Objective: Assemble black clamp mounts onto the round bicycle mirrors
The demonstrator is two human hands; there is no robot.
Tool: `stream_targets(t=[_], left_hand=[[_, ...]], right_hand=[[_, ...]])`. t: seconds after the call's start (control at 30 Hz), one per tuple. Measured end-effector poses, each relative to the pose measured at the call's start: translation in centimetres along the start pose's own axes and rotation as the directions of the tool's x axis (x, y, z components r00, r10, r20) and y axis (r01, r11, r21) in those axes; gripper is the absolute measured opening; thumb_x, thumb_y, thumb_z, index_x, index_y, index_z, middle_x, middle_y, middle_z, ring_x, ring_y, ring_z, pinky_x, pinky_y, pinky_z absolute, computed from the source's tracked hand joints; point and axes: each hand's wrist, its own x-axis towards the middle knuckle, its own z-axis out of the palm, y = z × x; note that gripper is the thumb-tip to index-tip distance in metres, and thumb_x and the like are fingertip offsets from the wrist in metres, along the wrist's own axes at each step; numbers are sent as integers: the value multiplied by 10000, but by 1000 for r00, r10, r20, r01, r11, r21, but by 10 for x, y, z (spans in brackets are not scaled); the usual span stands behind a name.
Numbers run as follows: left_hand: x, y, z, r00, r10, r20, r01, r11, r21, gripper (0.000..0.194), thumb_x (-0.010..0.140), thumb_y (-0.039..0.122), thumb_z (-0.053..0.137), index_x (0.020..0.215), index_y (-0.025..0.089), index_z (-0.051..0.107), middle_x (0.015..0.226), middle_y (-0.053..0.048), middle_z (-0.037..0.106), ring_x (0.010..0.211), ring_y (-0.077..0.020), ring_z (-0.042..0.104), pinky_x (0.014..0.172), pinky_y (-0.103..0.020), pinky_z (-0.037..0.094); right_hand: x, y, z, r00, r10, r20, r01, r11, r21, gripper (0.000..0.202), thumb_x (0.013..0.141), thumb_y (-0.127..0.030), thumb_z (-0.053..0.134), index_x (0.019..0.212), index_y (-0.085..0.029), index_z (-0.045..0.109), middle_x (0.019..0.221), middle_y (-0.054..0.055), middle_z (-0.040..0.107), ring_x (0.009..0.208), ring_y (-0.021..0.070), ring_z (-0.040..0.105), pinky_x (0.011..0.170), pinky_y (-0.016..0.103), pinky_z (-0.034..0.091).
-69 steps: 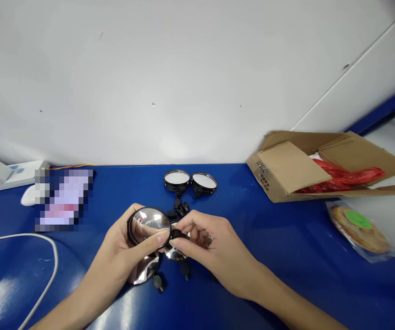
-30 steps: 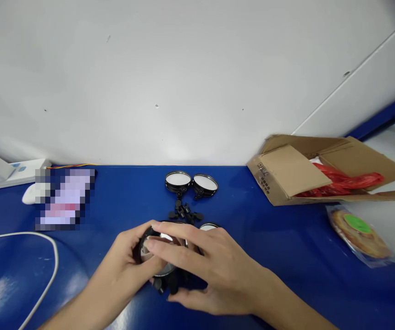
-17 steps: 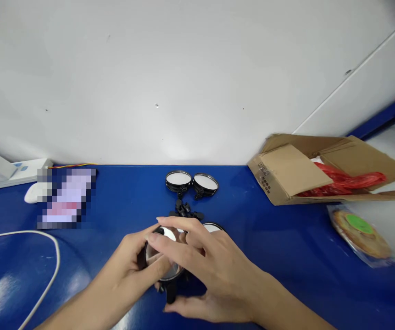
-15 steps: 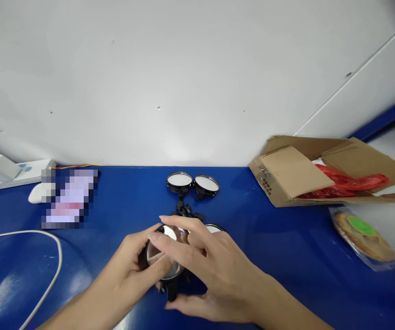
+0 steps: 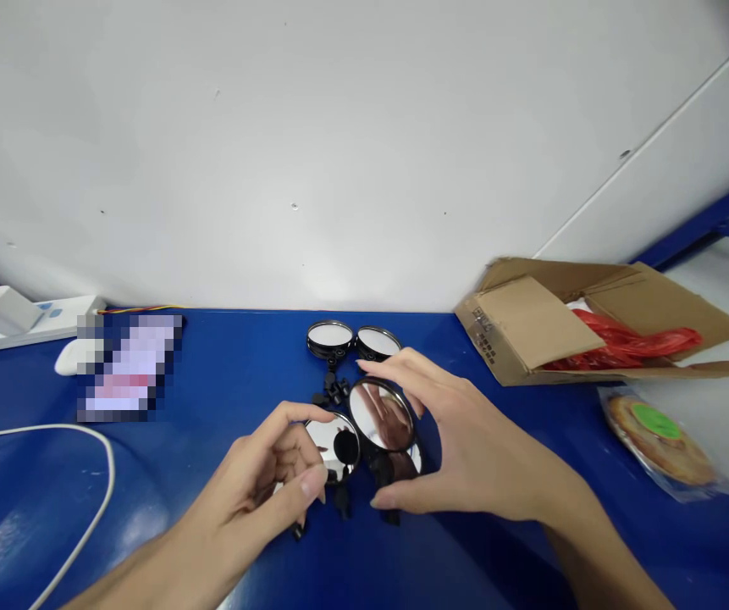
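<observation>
My right hand [image 5: 444, 436] holds a round mirror [image 5: 380, 415] with a black rim and a black mount below it. The fingers reach round its upper edge and the thumb is by the mount. This mirror is tilted and partly covers another round mirror [image 5: 410, 459] beneath it. My left hand [image 5: 275, 474] is open, its fingers loosely bent and apart, beside a round mirror [image 5: 332, 440] on the blue table. Whether the fingertips touch that mirror I cannot tell. Further back, two round mirrors with black mounts, a left one [image 5: 330, 335] and a right one [image 5: 378, 341], lie side by side.
An open cardboard box [image 5: 529, 322] with a red plastic bag [image 5: 624, 337] stands at the right. In front of it lies a wrapped round pastry [image 5: 659, 436]. At the left are a blurred phone [image 5: 132, 368], a power strip [image 5: 69, 313] and a white cable [image 5: 107, 474]. A white wall [image 5: 364, 152] rises behind.
The hands have moved apart. My left hand has let go of the round mirror, and my right hand has carried it to the right and back, uncovering a mirror on the table.
</observation>
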Motion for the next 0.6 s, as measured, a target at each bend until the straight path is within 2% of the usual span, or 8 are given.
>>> stream_targets(t=[0.07,0.17,0.27,0.37,0.47,0.6], left_hand=[[1,-1,-1,1000,4,-2,-4,1000,3,524,1159,630,637,1568,314,554,1011,-24,667,841,-193,590,764,-345,499],[-2,-2,-4,999,27,39,-27,1000,8,571,1142,630,666,1606,330,519,1051,-33,669,862,-200,574,811,-370,492],[-6,-4,-6,993,53,106,-53,999,-5,659,1117,644,699,1655,342,466,1073,-37,678,836,-190,531,799,-366,451],[-7,-5,-6,988,77,133,-75,997,-15,695,1108,658,700,1676,357,437,1078,-38,677,835,-193,523,765,-355,421],[-7,-6,-7,987,76,143,-79,997,16,685,1118,642,690,1688,379,416,1085,-32,683,873,-206,549,791,-361,428],[-7,-7,-8,988,64,139,-72,996,51,658,1136,635,663,1690,386,409,1075,-24,672,872,-207,539,804,-367,431]], right_hand=[[-4,0,-3,997,46,58,-42,997,-68,1078,651,-641,1093,1575,-281,670,1375,121,732,1218,406,736,930,557,687],[-8,-4,-4,985,57,161,-49,997,-54,740,688,-563,1091,1305,-297,781,1134,60,738,1063,348,713,818,492,684],[-11,-8,-1,982,64,175,-58,997,-40,542,723,-507,1077,1095,-290,749,1093,48,698,1014,319,663,804,476,668],[-15,-8,3,985,92,146,-89,996,-27,550,738,-475,1070,1099,-287,701,1137,50,681,1012,306,651,802,461,663],[-20,-5,7,982,114,148,-115,993,-3,579,734,-466,1072,1116,-285,677,1136,43,667,927,269,650,710,404,641],[-22,-3,9,992,58,113,-56,998,-22,480,823,-452,1012,1111,-282,667,1086,43,663,845,243,622,630,359,570]])
